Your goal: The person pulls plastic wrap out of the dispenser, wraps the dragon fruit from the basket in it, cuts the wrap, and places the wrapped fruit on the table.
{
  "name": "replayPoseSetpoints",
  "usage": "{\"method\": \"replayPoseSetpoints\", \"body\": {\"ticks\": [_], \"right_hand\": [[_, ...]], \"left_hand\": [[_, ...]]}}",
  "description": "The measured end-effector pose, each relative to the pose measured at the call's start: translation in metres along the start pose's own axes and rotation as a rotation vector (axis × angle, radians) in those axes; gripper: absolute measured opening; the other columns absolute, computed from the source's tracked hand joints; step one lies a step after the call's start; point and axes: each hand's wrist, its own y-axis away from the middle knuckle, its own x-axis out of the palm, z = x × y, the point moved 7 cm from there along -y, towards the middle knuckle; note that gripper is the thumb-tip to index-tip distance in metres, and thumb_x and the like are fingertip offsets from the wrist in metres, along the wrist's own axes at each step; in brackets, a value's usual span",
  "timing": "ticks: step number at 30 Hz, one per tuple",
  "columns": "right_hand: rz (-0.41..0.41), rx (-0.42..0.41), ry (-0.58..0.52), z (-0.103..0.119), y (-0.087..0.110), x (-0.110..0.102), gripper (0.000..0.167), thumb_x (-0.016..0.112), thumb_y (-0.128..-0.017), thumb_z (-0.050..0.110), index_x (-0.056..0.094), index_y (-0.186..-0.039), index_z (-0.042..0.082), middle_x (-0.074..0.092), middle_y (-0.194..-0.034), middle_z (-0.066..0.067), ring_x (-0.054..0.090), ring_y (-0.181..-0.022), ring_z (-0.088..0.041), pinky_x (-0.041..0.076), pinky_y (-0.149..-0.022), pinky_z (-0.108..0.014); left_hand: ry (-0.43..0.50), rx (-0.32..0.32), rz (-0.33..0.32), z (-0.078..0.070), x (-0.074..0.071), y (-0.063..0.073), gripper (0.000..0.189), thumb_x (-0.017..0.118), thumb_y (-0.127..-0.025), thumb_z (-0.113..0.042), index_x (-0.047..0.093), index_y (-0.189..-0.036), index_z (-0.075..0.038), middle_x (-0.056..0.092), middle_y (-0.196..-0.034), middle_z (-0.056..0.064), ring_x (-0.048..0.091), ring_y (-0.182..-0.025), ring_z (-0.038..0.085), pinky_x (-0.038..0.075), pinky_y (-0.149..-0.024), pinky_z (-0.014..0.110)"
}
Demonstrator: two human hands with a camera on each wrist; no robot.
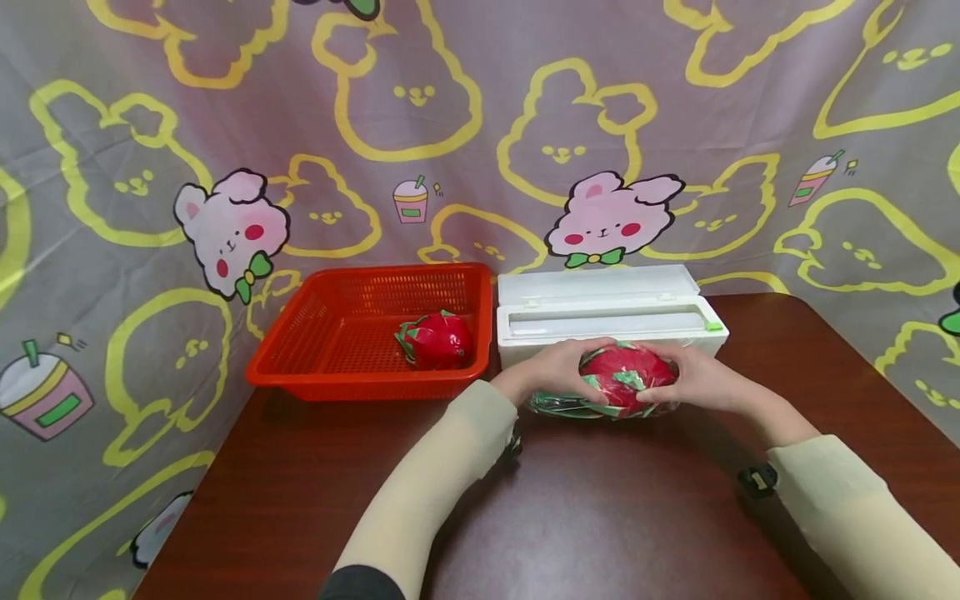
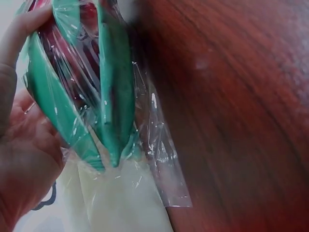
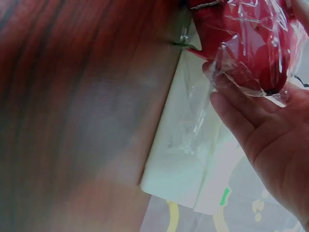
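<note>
Left hand [image 1: 553, 368] and right hand [image 1: 703, 379]: both curved round film-wrapped dragon fruit [image 1: 622, 375] | fruit: near side of white box [image 1: 514, 352], right of red basket [image 1: 360, 383] | advice: smooth loose film [image 2: 166, 164] flat, pressing lightly

Beyond the fingers [image 1: 585, 347], and away to both sides of them, hangs a creased greyish-pink cloth [image 1: 491, 179] printed with yellow-outlined animals, white rabbit heads [image 1: 611, 218] and pink drink cups [image 1: 411, 202]. Below the fingers spreads a dark reddish-brown, wood-grained table [image 1: 600, 500], with a soft, pale sheen of light on this side of them.
</note>
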Motion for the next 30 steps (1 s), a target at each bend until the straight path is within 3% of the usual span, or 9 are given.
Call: {"method": "replayPoseSetpoints", "body": {"ticks": [6,11,16,22,26,30], "right_hand": [[-0.038,-0.003,0.055,-0.001,0.004,-0.003,0.086,0.083,-0.077,0.033,0.039,-0.144,0.004,0.052,-0.126,-0.019,0.051,-0.107,-0.033,0.056,-0.069,-0.03],[-0.086,0.006,0.097,0.002,0.014,-0.014,0.09,0.085,-0.074,0.033,0.038,-0.144,0.001,0.048,-0.131,-0.027,0.048,-0.114,-0.044,0.057,-0.074,-0.041],[-0.176,-0.061,0.165,0.01,0.02,-0.023,0.084,0.088,-0.071,0.03,0.047,-0.14,0.005,0.048,-0.134,-0.022,0.047,-0.117,-0.042,0.055,-0.076,-0.05],[-0.211,-0.233,0.183,0.025,0.016,-0.01,0.08,0.09,-0.068,0.025,0.053,-0.136,0.005,0.052,-0.131,-0.017,0.05,-0.112,-0.034,0.057,-0.07,-0.037],[-0.202,-0.216,0.169,0.022,0.013,-0.003,0.08,0.09,-0.068,0.026,0.054,-0.137,0.008,0.053,-0.13,-0.017,0.051,-0.109,-0.031,0.055,-0.067,-0.027],[-0.218,-0.2,0.168,0.021,0.012,-0.001,0.079,0.09,-0.069,0.026,0.055,-0.137,0.009,0.055,-0.128,-0.016,0.052,-0.107,-0.03,0.055,-0.066,-0.025]], "left_hand": [[-0.04,0.018,0.001,-0.004,-0.001,0.002,0.085,0.086,-0.072,-0.034,0.043,-0.145,-0.028,0.055,-0.119,-0.01,0.048,-0.104,0.005,0.046,-0.079,0.021],[-0.043,0.01,0.003,-0.004,0.002,0.003,0.089,0.087,-0.071,-0.032,0.04,-0.147,-0.027,0.054,-0.124,-0.008,0.046,-0.108,0.005,0.047,-0.08,0.02],[-0.051,0.009,-0.009,-0.001,0.001,0.004,0.09,0.087,-0.072,-0.032,0.04,-0.148,-0.026,0.054,-0.126,-0.006,0.047,-0.109,0.006,0.047,-0.081,0.02],[-0.056,0.013,-0.01,0.0,0.0,0.004,0.091,0.087,-0.071,-0.033,0.039,-0.149,-0.025,0.055,-0.126,-0.005,0.048,-0.108,0.007,0.047,-0.082,0.02],[-0.041,0.017,-0.017,0.001,0.002,0.005,0.091,0.086,-0.071,-0.034,0.039,-0.149,-0.027,0.054,-0.125,-0.006,0.047,-0.107,0.006,0.047,-0.082,0.02],[-0.009,0.026,-0.023,0.003,0.003,0.006,0.091,0.086,-0.072,-0.033,0.039,-0.149,-0.027,0.053,-0.126,-0.007,0.046,-0.109,0.006,0.047,-0.081,0.02]]}}
